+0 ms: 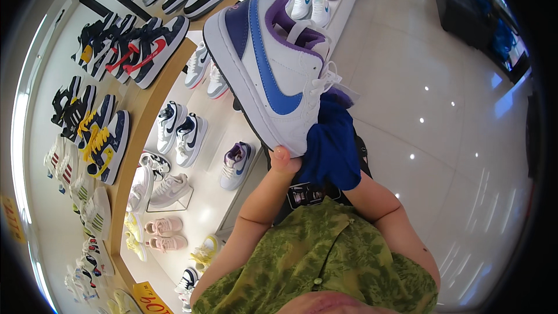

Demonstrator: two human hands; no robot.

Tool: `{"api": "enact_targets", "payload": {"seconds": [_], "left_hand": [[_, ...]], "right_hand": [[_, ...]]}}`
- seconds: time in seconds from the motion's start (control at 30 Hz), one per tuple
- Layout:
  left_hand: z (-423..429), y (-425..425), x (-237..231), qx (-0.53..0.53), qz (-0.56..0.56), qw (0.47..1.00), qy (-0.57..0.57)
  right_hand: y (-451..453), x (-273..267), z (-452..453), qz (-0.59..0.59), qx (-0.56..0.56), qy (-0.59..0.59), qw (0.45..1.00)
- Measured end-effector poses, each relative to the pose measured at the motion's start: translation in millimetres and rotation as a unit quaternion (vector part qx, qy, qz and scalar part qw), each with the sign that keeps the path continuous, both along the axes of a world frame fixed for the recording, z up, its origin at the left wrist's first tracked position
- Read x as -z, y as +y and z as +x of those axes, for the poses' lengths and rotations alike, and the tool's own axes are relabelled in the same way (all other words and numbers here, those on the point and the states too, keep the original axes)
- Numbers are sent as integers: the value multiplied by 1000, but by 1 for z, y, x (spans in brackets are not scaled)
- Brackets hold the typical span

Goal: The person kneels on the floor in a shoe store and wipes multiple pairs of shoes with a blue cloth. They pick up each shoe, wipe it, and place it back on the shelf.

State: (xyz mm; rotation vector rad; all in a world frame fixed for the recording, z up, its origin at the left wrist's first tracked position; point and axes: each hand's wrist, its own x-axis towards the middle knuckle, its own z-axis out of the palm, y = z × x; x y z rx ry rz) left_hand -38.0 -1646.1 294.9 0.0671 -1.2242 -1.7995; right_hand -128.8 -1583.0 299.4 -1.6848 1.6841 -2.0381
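Observation:
A white Nike low-top sneaker [279, 65] with a blue swoosh, purple heel and purple lining is held up before me, toe down. My left hand [284, 161] grips it at the toe, with the thumb on the outer sole edge and the other fingers hidden behind the shoe. A dark blue cloth [333, 148] wraps over my right hand, so those fingers cannot be seen; the cloth lies against the sneaker's toe and lace side. A white tag [348, 93] shows by the laces. A similar white-and-blue sneaker [237, 165] stands on the lower display.
Left of me curves a wooden shelf [130, 139] lined with several sneakers. The white lower display [209, 196] carries more pairs, and small white shoes [303, 3] stand at its far end. A yellow sign [150, 298] hangs near. A black bench [462, 13] stands on the tiled floor [414, 109].

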Motion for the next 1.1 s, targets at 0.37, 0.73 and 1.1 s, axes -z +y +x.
{"api": "enact_targets", "payload": {"seconds": [0.37, 0.73, 1.1], "left_hand": [[-9, -10, -6, -18, 74, 996, 47], [-6, -15, -1, 132, 240, 962, -10], [-7, -17, 12, 248, 263, 932, -19]], "right_hand": [[-6, 5, -5, -28, 25, -84, 996], [9, 16, -12, 110, 25, -19, 993], [11, 34, -12, 16, 9, -149, 989]]}}
